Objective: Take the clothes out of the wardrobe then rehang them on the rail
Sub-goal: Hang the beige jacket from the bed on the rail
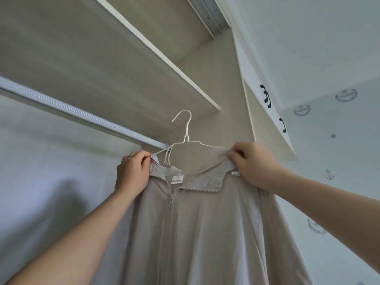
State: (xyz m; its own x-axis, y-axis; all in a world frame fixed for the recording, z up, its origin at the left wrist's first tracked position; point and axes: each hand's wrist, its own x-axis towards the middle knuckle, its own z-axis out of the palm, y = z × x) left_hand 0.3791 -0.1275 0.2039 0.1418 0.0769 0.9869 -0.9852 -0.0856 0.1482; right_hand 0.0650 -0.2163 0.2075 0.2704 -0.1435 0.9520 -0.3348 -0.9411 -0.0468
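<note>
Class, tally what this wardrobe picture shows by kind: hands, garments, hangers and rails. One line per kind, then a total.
Hands: 2, the left hand and the right hand, each pinching the collar
Beige zip jacket: 1
White wire hanger: 1
Rail: 1
Total: 5

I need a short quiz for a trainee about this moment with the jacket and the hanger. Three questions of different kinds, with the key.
1. True or false: the hook of the white hanger is clear of the rail.
2. What hangs on the hanger? A) beige zip jacket B) blue jeans C) striped scarf
3. Short answer: what do the left hand and the right hand pinch?

Key: 1 true; 2 A; 3 the jacket, at its top edge.
</note>
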